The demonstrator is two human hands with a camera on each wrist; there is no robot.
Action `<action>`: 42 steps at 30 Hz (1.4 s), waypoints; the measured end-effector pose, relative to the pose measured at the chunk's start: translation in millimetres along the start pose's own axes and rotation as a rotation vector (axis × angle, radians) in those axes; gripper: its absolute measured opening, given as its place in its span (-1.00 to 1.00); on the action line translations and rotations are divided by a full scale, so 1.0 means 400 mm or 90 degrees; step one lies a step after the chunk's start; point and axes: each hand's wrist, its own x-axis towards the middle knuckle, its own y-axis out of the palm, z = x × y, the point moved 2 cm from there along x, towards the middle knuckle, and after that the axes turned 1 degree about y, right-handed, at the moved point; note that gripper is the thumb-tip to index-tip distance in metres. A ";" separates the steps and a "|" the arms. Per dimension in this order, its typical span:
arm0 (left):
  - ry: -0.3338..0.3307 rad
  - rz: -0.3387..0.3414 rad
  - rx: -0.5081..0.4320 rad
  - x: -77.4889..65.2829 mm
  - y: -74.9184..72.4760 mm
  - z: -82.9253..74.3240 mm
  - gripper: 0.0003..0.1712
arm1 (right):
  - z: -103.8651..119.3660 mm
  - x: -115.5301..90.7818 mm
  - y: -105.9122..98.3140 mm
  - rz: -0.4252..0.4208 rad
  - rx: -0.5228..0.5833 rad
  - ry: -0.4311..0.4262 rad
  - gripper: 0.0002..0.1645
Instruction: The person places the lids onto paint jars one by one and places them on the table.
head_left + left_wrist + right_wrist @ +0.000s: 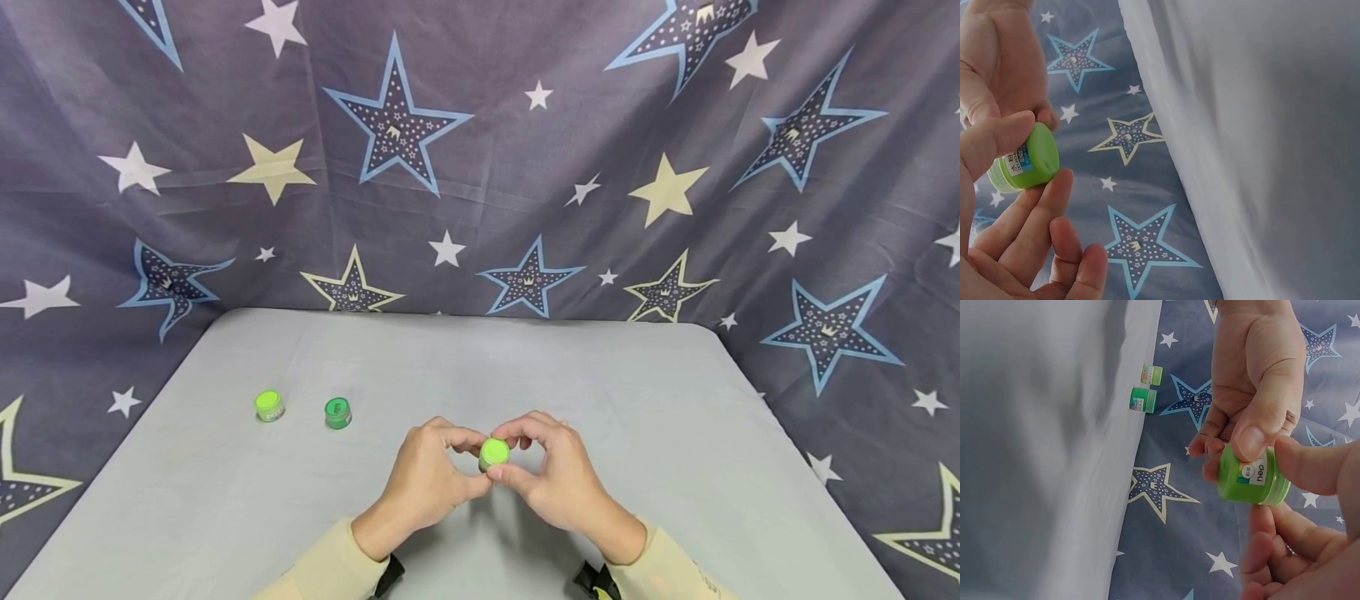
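A small light green paint jar (494, 452) is held above the table between both hands. In the wrist views, the jar (1040, 156) has a printed label on its side and a translucent part at one end. My left hand (429, 473) pinches it from the left with thumb and fingers. From the right, my right hand (561, 477) pinches the same jar (1241, 481), thumb at the near side and fingers at the far side. The lower fingers of the left hand (1016, 244) are loosely bent beneath the jar.
Toward the table's left stand another light green jar (268, 405) and a darker green jar (337, 413), a little apart. A grey cloth covers the table (585, 375). A dark star-patterned curtain (480, 150) hangs behind and at both sides.
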 end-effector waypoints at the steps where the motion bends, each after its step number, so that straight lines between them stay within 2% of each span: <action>1: 0.000 -0.002 0.000 0.000 0.000 0.000 -0.65 | 0.001 0.000 0.001 -0.003 0.001 0.001 -0.58; 11: -0.001 -0.017 -0.002 -0.001 0.000 -0.001 -0.65 | 0.002 -0.003 0.007 -0.027 0.020 0.050 -0.60; 22: 0.010 -0.022 -0.008 -0.003 0.002 -0.001 -0.63 | -0.006 -0.008 0.015 -0.044 0.016 0.036 -0.54; 31: 0.004 -0.017 -0.002 -0.001 -0.004 -0.002 -0.63 | -0.001 -0.002 -0.003 -0.009 0.021 -0.010 -0.41; 36: 0.002 -0.015 -0.005 0.000 -0.004 -0.003 -0.65 | 0.001 0.001 -0.003 0.014 0.048 -0.050 -0.48; 42: 0.003 -0.020 -0.005 -0.001 -0.003 -0.004 -0.65 | 0.003 0.001 -0.001 0.007 0.047 -0.038 -0.56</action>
